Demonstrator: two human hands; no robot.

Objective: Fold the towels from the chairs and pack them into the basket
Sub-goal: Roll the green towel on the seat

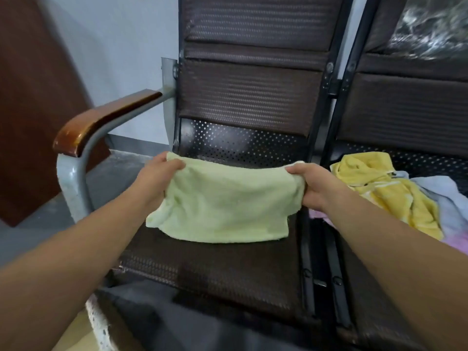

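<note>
1. A pale green terry towel (225,206) hangs in the middle of the frame, stretched between the person's two hands over the seat of a dark brown perforated metal chair (253,97).
2. The left hand (157,178) grips the towel's upper left corner. The thumb lies over the top edge and the fingers are curled round the cloth beneath.
3. The right hand (311,183) grips the upper right corner in the same way, its fingers closed on a bunched fold of the fabric.
4. The top edge sags slightly between the two hands. The towel looks doubled over, and its lower edge hangs low over the seat; whether it touches the seat cannot be told.
5. A glossy brown wooden armrest (101,120) on a grey metal tube stands at the left of this chair.
6. A second dark brown perforated chair (405,110) adjoins it at the right of the frame.
7. On that second seat lies a loose heap of cloths. A crumpled yellow towel (387,188) is nearest the right hand, a pale blue towel (448,206) lies further right, and a pink towel (455,243) is at the lower right edge.
8. Crinkled clear plastic wrap (430,29) covers the second chair's backrest in the upper right corner.
9. A dark reddish-brown wooden panel (33,97) fills the upper left of the frame.
</note>
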